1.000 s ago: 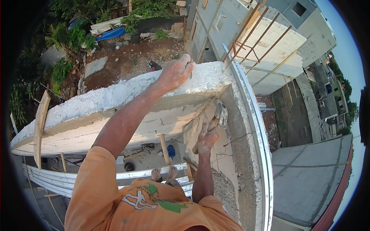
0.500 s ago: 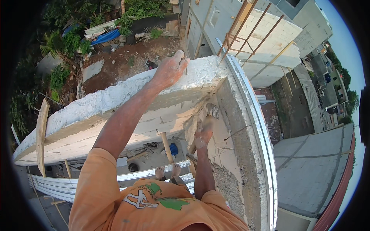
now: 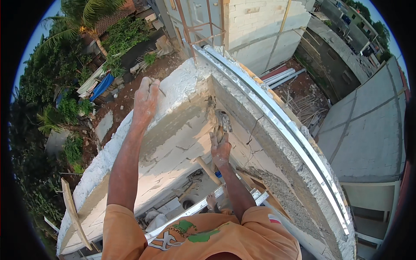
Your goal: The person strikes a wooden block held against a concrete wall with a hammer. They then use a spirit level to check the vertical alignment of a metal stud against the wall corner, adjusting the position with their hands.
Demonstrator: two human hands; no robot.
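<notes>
My left hand (image 3: 146, 102) rests on the rough white top of a block wall (image 3: 177, 82), fingers curled and closed. A short thin dark piece sticks out by its fingertips; whether the hand holds it I cannot tell. Lower, inside the wall's corner, my right hand (image 3: 221, 149) is closed around the handle of a hand tool with a grey metal head (image 3: 224, 121), whose exact kind is unclear. Its head is close to the corner, where darker, rough mortar (image 3: 210, 103) shows between the two wall faces.
A long shiny metal channel (image 3: 281, 115) lies along the right-hand wall top. Rusty rebar (image 3: 211, 21) rises beyond the corner. A bent wire (image 3: 255, 130) juts from the right wall. A wooden board (image 3: 73, 212) leans at the left. Far below are a dirt yard and stacked pipes (image 3: 284, 78).
The view has turned, so the corner now appears farther left. My right hand and its tool are still inside the corner and now show more sharply. My left hand remains on the wall top.
</notes>
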